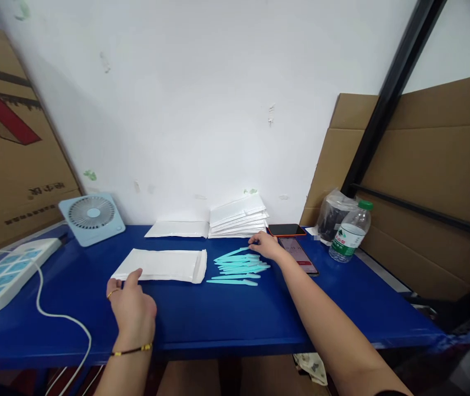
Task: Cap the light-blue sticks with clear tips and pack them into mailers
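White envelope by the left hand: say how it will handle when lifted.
The white envelope looks thin and flat, so probably light. Its padded look suggests it would bend rather than stay rigid. Lying flush on the smooth blue table, it may slide when the left hand pushes its edge.

- A small pale blue fan point(93, 217) stands upright at the back left of the blue table point(218, 319).
- A white power strip point(12, 269) lies at the left edge, and a white cable point(64, 317) loops off the front.
- A stack of white envelopes point(238, 217) leans against the wall, with a flat envelope point(177, 229) just beside it.
- An orange-cased phone point(286, 229) lies dark, and a second phone point(300, 257) next to it is lit.
- A water bottle point(350, 232) with a green cap stands beside a clear bag point(333, 214).
- Cardboard sheets point(436, 165) lean behind a black post point(387, 93).
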`<state>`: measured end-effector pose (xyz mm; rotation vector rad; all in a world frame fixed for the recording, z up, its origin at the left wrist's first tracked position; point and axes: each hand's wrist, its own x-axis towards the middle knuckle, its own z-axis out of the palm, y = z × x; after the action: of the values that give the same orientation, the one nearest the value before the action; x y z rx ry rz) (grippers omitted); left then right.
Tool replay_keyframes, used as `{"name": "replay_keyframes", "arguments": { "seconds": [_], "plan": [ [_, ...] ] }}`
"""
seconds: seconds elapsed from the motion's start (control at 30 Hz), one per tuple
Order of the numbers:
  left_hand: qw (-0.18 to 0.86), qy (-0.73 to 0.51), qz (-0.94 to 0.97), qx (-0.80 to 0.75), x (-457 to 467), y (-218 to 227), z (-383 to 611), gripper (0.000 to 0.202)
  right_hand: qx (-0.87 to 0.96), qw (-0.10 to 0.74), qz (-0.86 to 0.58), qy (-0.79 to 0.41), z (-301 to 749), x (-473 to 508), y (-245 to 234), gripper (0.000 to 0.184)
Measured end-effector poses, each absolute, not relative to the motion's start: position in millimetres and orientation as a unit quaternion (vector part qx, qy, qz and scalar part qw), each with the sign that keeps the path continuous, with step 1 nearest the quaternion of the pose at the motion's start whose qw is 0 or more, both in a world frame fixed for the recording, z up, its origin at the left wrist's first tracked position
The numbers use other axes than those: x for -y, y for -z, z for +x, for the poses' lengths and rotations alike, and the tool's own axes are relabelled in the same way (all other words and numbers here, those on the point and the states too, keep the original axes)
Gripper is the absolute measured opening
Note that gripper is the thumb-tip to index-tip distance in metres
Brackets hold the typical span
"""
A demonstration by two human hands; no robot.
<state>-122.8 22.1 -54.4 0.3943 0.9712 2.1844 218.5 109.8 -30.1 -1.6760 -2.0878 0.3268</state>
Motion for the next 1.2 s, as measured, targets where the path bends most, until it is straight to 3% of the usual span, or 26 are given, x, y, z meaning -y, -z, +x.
{"name": "replay_keyframes", "arguments": {
  "seconds": [0.03, 0.1, 0.23, 0.33, 0.5, 0.67, 0.83, 0.93, 1.03, 1.2],
  "plan": [
    [0.305, -0.855, 0.154, -0.389, -18, 51, -113, 0.050, 0.752, 0.223, -0.609, -0.118, 216, -116, 36, 0.020],
    [0.226, -0.811, 0.296, -0.451, -21, 41, -91, 0.037, 0.755, 0.223, -0.605, -0.123, 212, -126, 47, 0.019],
    [0.251, -0.515, 0.669, -0.473, -63, 18, -49, 0.021, 0.776, 0.219, -0.572, -0.151, 214, -133, 56, 0.010],
    [0.207, -0.384, 0.772, -0.462, -104, 17, -26, 0.026, 0.786, 0.228, -0.553, -0.159, 218, -132, 55, 0.010],
    [0.138, -0.232, 0.853, -0.446, -136, 39, -12, 0.014, 0.811, 0.269, -0.503, -0.129, 217, -129, 51, 0.009],
    [0.155, -0.276, 0.845, -0.431, -145, 51, -13, 0.011, 0.820, 0.256, -0.495, -0.131, 219, -128, 49, 0.006],
    [0.241, -0.380, 0.786, -0.423, -153, 55, -15, 0.007, 0.804, 0.263, -0.507, -0.166, 233, -132, 54, 0.008],
    [0.253, -0.368, 0.787, -0.425, -152, 56, -16, 0.005, 0.784, 0.275, -0.526, -0.181, 242, -132, 53, 0.012],
    [0.240, -0.376, 0.787, -0.426, -146, 52, -14, 0.017, 0.781, 0.291, -0.517, -0.197, 247, -127, 46, 0.018],
    [0.263, -0.273, 0.835, -0.400, -136, 49, -10, 0.024, 0.802, 0.226, -0.497, -0.241, 248, -118, 38, 0.024]
  ]
}}
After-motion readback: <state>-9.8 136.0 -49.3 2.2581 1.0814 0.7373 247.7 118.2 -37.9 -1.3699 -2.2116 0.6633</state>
